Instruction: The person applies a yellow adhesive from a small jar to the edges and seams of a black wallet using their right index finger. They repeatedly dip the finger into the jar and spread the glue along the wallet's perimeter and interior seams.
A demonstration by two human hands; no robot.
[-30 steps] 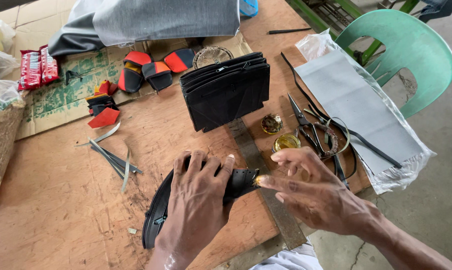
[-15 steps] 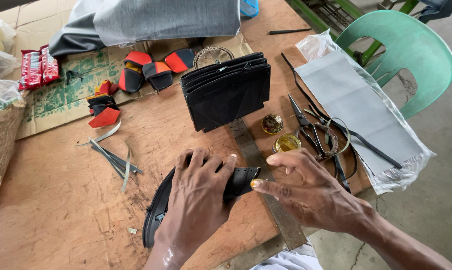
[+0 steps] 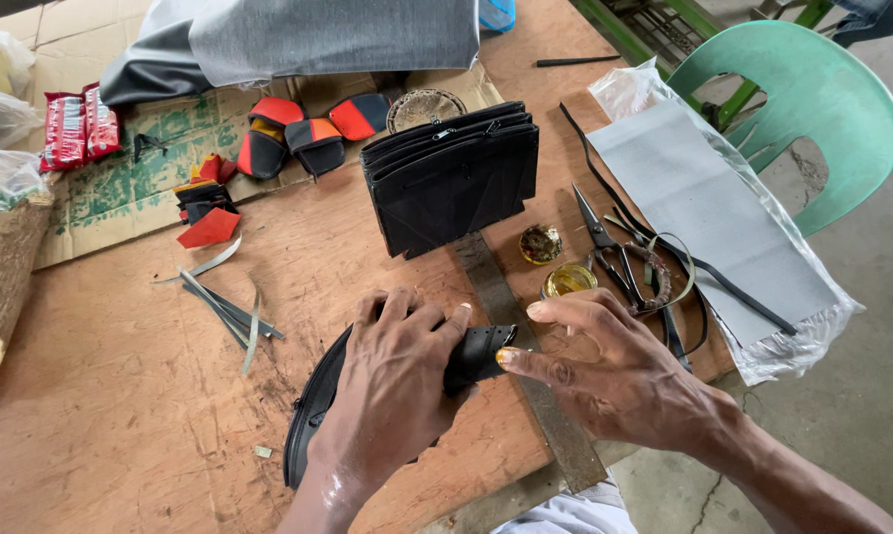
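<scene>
Left hand (image 3: 397, 381) lies flat, palm down, fingers spread and pressing on a black leather piece (image 3: 481, 354); it clamps the piece to the worktop (image 3: 120, 435) rather than gripping it. Right hand (image 3: 615, 371) sits just beside it, fingers loosely curved and slightly apart, index tip touching the piece's upper right end. The piece is one long curved strip, long axis running diagonally from lower left near the worktop's front edge to upper right, where its folded end points toward a metal ruler (image 3: 531, 366). The ruler, one only, passes under the right hand's fingers and overhangs the front edge.

Beyond the ruler: two small round tins (image 3: 568, 280), one pair of scissors (image 3: 610, 252), loose black straps (image 3: 684, 267), and one grey sheet (image 3: 709, 218) on clear plastic. Behind the hands stands one black accordion-style pouch (image 3: 456, 178). Left of it lie a few thin grey strips (image 3: 224, 307), several red, orange and black cut pieces (image 3: 288, 138) on cardboard (image 3: 110, 188), and two red packets (image 3: 76, 127). One green chair (image 3: 812, 109) stands at the right.
</scene>
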